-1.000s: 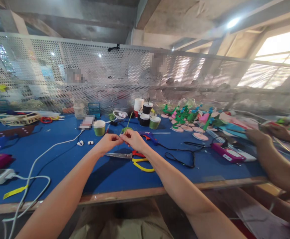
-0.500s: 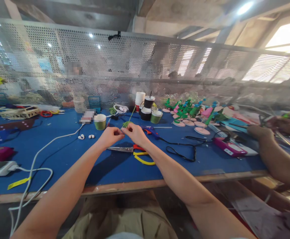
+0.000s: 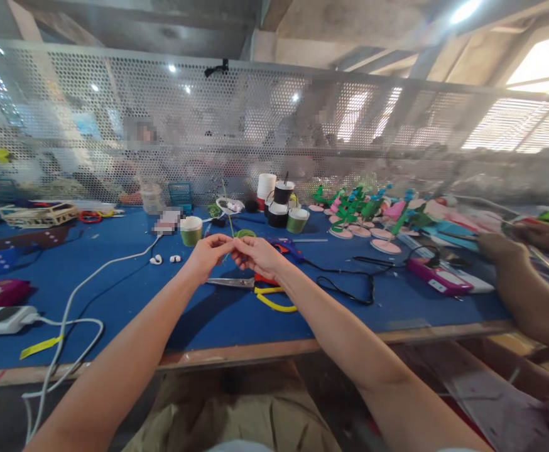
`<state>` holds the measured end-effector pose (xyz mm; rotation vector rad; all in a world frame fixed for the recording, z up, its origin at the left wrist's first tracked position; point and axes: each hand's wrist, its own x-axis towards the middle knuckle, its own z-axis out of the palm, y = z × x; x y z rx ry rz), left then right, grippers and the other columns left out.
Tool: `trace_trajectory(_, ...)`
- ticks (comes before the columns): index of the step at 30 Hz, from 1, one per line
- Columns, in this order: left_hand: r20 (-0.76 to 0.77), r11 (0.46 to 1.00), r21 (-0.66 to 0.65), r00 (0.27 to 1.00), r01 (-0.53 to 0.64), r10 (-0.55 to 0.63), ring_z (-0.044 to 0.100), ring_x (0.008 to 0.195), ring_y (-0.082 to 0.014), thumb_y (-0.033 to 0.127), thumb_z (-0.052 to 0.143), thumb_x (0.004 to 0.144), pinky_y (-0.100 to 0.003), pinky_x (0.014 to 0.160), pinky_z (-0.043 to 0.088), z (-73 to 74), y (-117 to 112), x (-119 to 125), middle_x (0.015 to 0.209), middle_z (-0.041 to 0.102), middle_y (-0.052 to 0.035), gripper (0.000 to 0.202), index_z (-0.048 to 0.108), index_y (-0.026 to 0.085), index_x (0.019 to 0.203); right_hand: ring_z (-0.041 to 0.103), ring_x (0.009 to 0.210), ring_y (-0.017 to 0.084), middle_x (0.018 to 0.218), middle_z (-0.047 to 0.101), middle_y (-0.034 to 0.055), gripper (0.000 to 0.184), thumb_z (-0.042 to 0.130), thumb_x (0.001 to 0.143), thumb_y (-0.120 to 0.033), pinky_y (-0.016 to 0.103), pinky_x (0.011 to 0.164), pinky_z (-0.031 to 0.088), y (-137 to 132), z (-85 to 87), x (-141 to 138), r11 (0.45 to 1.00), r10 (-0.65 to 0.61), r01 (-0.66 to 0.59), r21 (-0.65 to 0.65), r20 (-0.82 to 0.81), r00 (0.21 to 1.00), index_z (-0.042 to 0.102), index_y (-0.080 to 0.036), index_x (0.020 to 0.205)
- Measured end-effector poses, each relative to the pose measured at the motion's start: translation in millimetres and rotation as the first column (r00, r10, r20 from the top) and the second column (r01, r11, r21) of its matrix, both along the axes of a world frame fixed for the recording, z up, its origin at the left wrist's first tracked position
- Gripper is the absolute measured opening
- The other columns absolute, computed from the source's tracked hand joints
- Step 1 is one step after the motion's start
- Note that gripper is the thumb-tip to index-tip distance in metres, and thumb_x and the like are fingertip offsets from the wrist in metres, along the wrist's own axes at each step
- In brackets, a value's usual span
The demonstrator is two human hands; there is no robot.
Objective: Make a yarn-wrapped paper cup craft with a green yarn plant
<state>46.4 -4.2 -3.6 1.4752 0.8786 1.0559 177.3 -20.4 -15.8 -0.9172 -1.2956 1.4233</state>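
Above the blue table my left hand (image 3: 211, 254) and my right hand (image 3: 259, 256) meet fingertip to fingertip, both closed in a pinch. A thin green strand (image 3: 228, 210) runs up from between the fingers. Its lower part is mostly hidden by them. Just behind the fingers lies a small green coil (image 3: 245, 233), perhaps of the same strand. Beneath my hands are scissors (image 3: 269, 290) with yellow and red handles, blades pointing left. A blue glue gun (image 3: 293, 251) rests past my right wrist.
Green-and-white paper cups (image 3: 191, 235) and black-and-white ones (image 3: 277, 215) stand behind my hands. Paper flowers on pink discs (image 3: 385, 245) fill the right side. Black cord (image 3: 371, 292) and white cable (image 3: 70, 292) cross the table. A co-worker's arm (image 3: 514, 282) reaches in at the right.
The green strand has swung from leaning right to standing nearly upright. My fingertips have come together, and the fingers of my right hand have curled more. The view has shifted slightly.
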Motion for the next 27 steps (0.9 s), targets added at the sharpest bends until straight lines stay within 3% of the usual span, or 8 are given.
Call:
trace_trajectory(7, 0.052, 1.0, 0.026, 0.999, 0.0, -0.001, 0.032, 0.038, -0.0021, 0.037, 0.068, 0.052, -0.017, 0.038, 0.02, 2.3, 1, -3, 0.049, 0.048, 0.006, 0.028, 0.056, 0.014, 0.063, 0.044, 0.043, 0.003, 0.053, 0.051, -0.0048, 0.033, 0.066, 0.06, -0.041, 0.015, 0.04, 0.034, -2, 3.2, 0, 0.996, 0.059, -0.067, -0.054, -0.139, 0.988, 0.048, -0.014, 0.065)
trace_trajectory(12, -0.01, 0.995, 0.099, 1.0, -0.025, 0.026, 0.035, 0.042, -0.0033, 0.03, 0.067, 0.055, -0.018, 0.04, 0.024, 7.3, 0, -4, 0.049, 0.05, 0.0056, 0.02, 0.058, 0.013, 0.061, 0.042, 0.041, 0.002, 0.049, 0.05, -0.0058, 0.034, 0.068, 0.056, -0.039, 0.016, 0.039, 0.032, -1, 3.6, 1, 0.998, 0.021, -0.028, -0.048, -0.133, 0.991, 0.044, -0.014, 0.061)
trace_trajectory(17, -0.097, 0.987, 0.159, 0.995, -0.008, 0.023, 0.043, 0.05, -0.0059, 0.026, 0.065, 0.055, -0.018, 0.047, 0.03, 13.0, -2, -8, 0.056, 0.056, 0.0034, 0.016, 0.061, 0.013, 0.065, 0.039, 0.039, 0.002, 0.047, 0.047, -0.0079, 0.032, 0.064, 0.06, -0.039, 0.016, 0.038, 0.031, 1, 3.1, 0, 0.998, -0.063, 0.064, 0.01, -0.066, 0.996, 0.042, -0.015, 0.061)
trace_trajectory(23, -0.187, 0.994, 0.103, 0.981, -0.038, 0.057, 0.026, 0.035, -0.0029, 0.034, 0.058, 0.063, -0.018, 0.036, 0.017, 12.9, 3, -9, 0.039, 0.036, 0.0083, 0.024, 0.05, 0.013, 0.054, 0.04, 0.039, 0.003, 0.048, 0.047, -0.0071, 0.023, 0.057, 0.068, -0.032, 0.016, 0.037, 0.031, 2, 1.1, -4, 0.981, -0.16, 0.146, 0.13, 0.104, 0.982, 0.042, -0.016, 0.061)
trace_trajectory(27, -0.199, 0.998, 0.042, 0.979, -0.04, 0.047, 0.025, 0.033, -0.0026, 0.031, 0.058, 0.062, -0.017, 0.034, 0.016, 14.4, 6, -4, 0.037, 0.034, 0.0087, 0.023, 0.047, 0.014, 0.052, 0.04, 0.039, 0.003, 0.049, 0.046, -0.0068, 0.019, 0.049, 0.075, -0.027, 0.016, 0.038, 0.033, 1, 3.1, -1, 0.975, -0.18, 0.139, 0.173, 0.251, 0.951, 0.041, -0.016, 0.061)
